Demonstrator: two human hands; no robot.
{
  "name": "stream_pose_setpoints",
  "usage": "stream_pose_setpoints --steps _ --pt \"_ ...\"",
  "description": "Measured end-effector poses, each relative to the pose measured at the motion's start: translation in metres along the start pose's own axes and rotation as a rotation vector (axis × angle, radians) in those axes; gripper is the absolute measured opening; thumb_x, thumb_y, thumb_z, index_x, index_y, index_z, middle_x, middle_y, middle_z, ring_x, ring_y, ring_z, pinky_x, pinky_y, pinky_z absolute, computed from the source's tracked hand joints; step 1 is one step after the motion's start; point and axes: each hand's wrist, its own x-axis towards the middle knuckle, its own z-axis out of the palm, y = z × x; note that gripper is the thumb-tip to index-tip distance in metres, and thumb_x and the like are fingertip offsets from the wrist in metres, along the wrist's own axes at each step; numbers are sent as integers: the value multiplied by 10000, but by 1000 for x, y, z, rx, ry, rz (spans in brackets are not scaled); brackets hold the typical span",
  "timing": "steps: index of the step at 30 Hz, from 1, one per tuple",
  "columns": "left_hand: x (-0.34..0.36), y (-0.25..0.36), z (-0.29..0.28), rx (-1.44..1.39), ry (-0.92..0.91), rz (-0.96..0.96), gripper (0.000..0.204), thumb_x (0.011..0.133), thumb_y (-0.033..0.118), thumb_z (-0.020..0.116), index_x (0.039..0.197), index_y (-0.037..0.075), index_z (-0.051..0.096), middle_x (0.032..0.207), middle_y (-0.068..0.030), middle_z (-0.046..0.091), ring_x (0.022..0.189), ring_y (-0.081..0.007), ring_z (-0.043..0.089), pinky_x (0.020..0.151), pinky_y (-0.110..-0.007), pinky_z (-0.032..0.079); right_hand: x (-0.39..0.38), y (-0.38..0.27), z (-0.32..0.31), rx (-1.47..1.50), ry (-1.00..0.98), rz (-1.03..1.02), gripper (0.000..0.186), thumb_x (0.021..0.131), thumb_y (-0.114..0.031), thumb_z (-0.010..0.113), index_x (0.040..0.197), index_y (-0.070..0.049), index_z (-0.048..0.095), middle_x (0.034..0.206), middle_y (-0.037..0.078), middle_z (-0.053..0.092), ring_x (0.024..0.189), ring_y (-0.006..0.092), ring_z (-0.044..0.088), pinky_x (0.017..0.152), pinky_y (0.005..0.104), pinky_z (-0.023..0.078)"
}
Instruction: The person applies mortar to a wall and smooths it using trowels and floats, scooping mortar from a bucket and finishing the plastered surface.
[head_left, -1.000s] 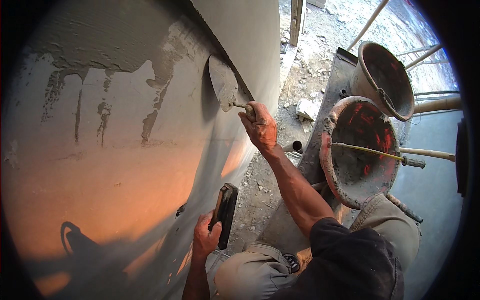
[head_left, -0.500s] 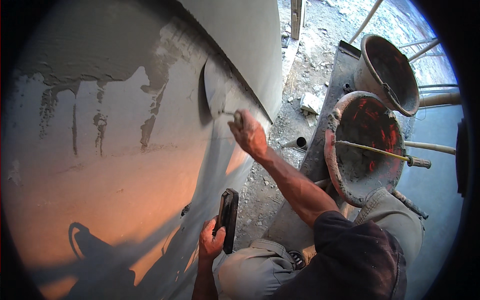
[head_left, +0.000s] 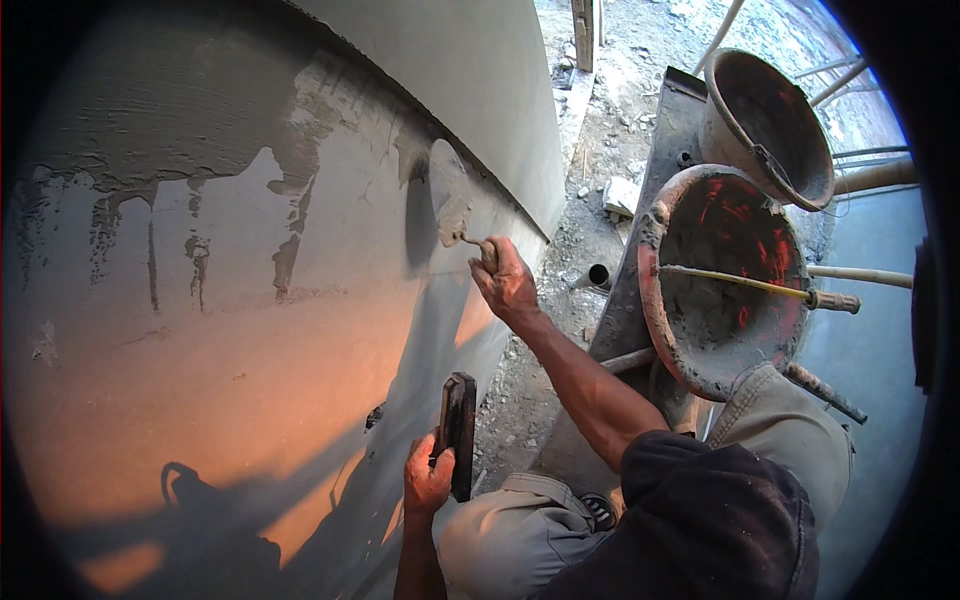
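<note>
My right hand (head_left: 508, 278) is closed around the handle of a pointed plastering trowel (head_left: 451, 195), whose blade is lifted a little off the wall and casts a shadow beside it. Grey smears cling to the metal. On the wall (head_left: 230, 340), a dark wet plaster patch (head_left: 130, 90) spreads over the upper left, with drips running down from its ragged lower edge. Low in front of me, my left hand (head_left: 429, 475) grips a dark plastering float (head_left: 458, 435), held upright near the wall. The fingers partly hide its handle.
At the right, two mortar-crusted buckets (head_left: 668, 330) (head_left: 712, 130) stand on a plank (head_left: 640, 260). A yellow-shafted tool (head_left: 740, 282) lies across the nearer bucket. Poles (head_left: 870, 278) cross behind. Rubble (head_left: 622, 196) and a pipe end (head_left: 597, 275) lie on the ground below.
The trowel and my right hand have moved slightly down and right, and the blade has come away from the wall. A small wet smear shows beside it. My left hand keeps the float.
</note>
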Motion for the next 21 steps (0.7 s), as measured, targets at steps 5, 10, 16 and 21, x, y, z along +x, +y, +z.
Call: stream_pose_setpoints --steps 5,10,16,21 --pt "-13 0 3 -21 -38 -77 401 877 185 587 1237 13 628 1042 -192 630 987 -348 607 914 -423 478 32 -5 15 -75 78 -150 336 889 -125 734 1149 -53 534 906 182 600 797 369 622 715 424 511" --pt "-32 -14 5 -23 1 -156 415 879 172 592 1259 11 633 1051 -183 627 1034 -323 617 951 -400 474 40 17 22 -99 53 -88 311 901 -122 718 1136 -58 524 906 178 597 794 371 613 712 440 499" --pt "-45 -5 9 -81 27 -269 421 884 141 595 1276 -8 626 1063 -147 617 1030 -263 621 937 -368 479 27 56 35 51 -56 74 286 918 -138 666 1138 -55 504 970 229 609 921 449 619 769 509 498" --pt "-52 -15 10 -95 68 -294 431 880 143 598 1283 -7 624 1072 -158 624 1043 -263 623 942 -364 477 -12 69 44 -53 -146 136 345 928 -156 661 1188 -60 455 949 265 606 896 494 606 763 526 501"
